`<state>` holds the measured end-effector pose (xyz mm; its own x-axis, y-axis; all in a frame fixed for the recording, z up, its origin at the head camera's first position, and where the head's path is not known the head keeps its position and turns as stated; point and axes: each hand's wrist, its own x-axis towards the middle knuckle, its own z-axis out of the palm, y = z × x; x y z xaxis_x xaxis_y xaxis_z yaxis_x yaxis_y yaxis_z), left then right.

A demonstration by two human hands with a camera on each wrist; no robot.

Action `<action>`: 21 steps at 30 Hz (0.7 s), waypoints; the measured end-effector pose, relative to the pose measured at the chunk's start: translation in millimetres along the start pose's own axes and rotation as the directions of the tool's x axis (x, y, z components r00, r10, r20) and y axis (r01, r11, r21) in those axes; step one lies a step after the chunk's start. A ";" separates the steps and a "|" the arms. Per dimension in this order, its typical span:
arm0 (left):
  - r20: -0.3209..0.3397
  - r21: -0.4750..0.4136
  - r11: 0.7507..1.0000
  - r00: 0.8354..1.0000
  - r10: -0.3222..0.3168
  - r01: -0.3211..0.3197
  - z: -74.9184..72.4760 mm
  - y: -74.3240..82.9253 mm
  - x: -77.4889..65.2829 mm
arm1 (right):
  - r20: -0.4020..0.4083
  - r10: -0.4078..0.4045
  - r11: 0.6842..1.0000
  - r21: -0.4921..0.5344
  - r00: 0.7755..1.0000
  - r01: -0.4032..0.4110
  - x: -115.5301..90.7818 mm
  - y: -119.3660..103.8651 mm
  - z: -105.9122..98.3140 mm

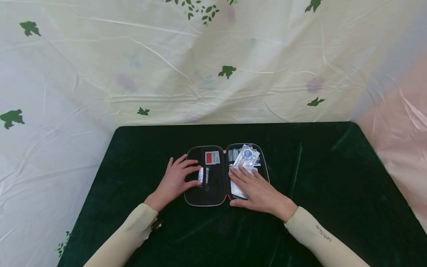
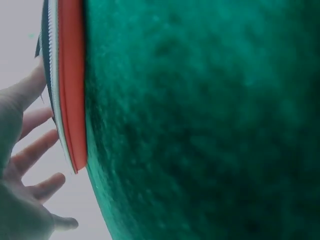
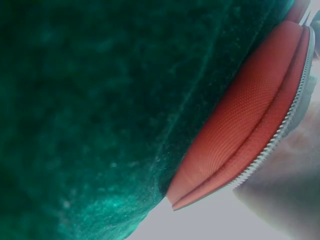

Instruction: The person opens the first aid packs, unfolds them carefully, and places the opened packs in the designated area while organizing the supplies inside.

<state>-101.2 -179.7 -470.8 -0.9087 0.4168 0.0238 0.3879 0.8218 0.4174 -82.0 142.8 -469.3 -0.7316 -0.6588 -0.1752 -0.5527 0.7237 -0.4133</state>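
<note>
A zippered case [image 1: 215,194] lies unfolded on the table, its red outer side [image 2: 71,95] showing in the left wrist view. My left hand [image 1: 171,181] reaches over the left half's outer edge, fingers spread, fingertips beside a small white wrapped roll [image 1: 201,175] under a dark strap. Whether they touch the roll, I cannot tell. Above the roll is a red-and-white packet [image 1: 212,158]. My right hand [image 1: 258,191] lies flat, fingers extended, on a white packet [image 1: 238,190] in the right half. A clear packet with a round blue-white item [image 1: 247,155] sticks out above those fingers.
Dark green velvety cloth covers the table [image 1: 313,167]. Behind it hangs a pale curtain [image 1: 267,48] with green leaf and bird shapes. A small dark item [image 1: 155,224] sits at the left cuff.
</note>
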 end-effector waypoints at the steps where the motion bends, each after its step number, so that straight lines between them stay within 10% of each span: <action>1: -0.011 0.022 1.000 1.000 0.006 -0.006 0.7 1.4 0.6 | 0.000 -0.002 1.000 0.003 1.000 0.002 -0.1 0.1 -0.2; 8: -0.035 0.042 0.997 0.997 0.067 -0.065 0.7 10.5 4.1 | 0.008 -0.010 1.000 0.017 1.000 0.010 -0.2 0.6 -1.3; 21: 0.060 -0.270 0.959 0.993 0.104 -0.084 10.4 -19.3 3.1 | 0.014 -0.006 1.000 0.006 1.000 0.006 -0.3 -0.5 -2.3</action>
<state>-109.9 -190.2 -488.3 -0.8526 0.5224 0.0129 0.4068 0.6482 0.6436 -82.5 143.1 -467.0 -0.7225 -0.6660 -0.1855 -0.5546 0.7185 -0.4197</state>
